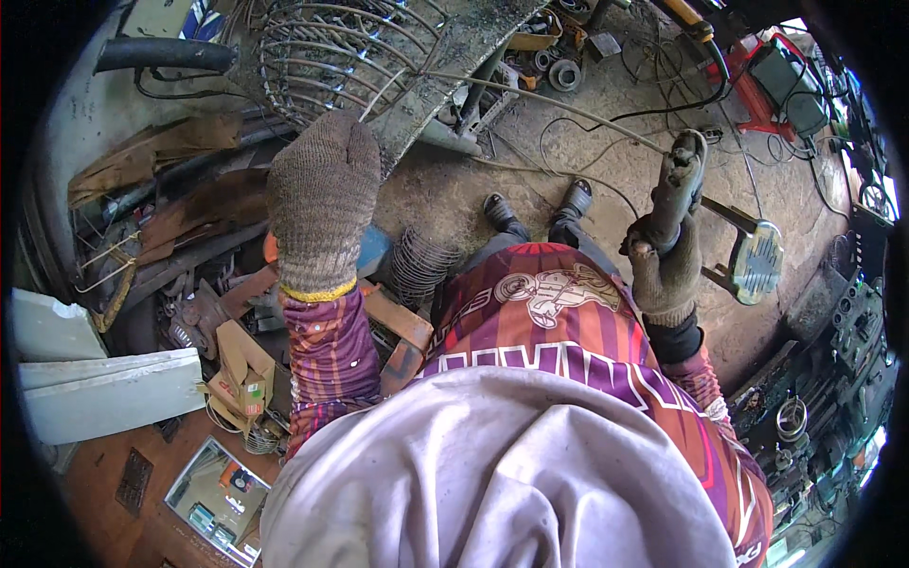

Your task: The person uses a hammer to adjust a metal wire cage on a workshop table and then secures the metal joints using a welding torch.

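My left hand point(325, 194), in a brown knitted glove with a yellow cuff edge, is closed at the near side of a round cage of bent metal rods point(331, 57). Its fingertips are hidden; a thin pale rod shows just beyond them, and I cannot tell whether it is gripped. The cage rests on a worn metal workbench point(473, 43). In the similarly gloved right hand point(668, 270) is a dark welding electrode holder point(679, 180). From its jaws a long thin electrode point(559, 109) stretches left, its far end at the cage's right side.
A red-framed machine point(772, 85) with cables stands far right. Right of my right hand is a pedal-like metal piece point(757, 260). Metal rings point(564, 75) lie beyond the bench. A wire coil point(423, 265), scrap metal and a cardboard box point(241, 374) crowd the left. Tools point(843, 350) line the right.
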Demonstrator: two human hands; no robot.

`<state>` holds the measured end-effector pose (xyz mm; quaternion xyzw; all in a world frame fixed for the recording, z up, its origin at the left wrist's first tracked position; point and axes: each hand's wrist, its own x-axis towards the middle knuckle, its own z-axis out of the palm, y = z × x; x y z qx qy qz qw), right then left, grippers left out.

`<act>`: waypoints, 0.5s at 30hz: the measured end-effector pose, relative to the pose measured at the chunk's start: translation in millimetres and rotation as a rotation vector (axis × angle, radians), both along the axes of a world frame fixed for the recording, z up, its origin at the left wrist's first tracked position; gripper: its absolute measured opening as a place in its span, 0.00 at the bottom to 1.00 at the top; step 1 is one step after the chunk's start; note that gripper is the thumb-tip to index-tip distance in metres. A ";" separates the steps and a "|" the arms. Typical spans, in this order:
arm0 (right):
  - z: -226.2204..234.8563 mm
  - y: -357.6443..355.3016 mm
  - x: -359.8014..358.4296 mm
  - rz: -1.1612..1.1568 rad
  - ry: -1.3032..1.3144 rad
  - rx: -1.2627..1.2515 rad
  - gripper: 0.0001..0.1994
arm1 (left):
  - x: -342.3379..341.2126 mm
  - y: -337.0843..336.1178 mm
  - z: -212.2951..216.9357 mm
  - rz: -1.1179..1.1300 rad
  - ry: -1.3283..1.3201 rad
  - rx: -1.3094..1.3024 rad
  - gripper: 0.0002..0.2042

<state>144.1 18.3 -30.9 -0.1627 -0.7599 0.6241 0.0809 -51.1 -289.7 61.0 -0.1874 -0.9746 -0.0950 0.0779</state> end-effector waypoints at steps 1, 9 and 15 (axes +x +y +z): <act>-0.2 0.5 0.0 0.003 0.008 0.032 0.29 | 0.2 0.6 0.6 0.007 0.000 0.014 0.10; 14.7 3.7 -12.7 -0.031 -0.044 -0.234 0.26 | 0.9 2.5 4.5 0.062 -0.083 -0.081 0.13; 31.1 18.9 -26.5 -0.024 -0.270 -0.486 0.25 | 1.5 2.4 4.5 0.079 -0.088 -0.089 0.13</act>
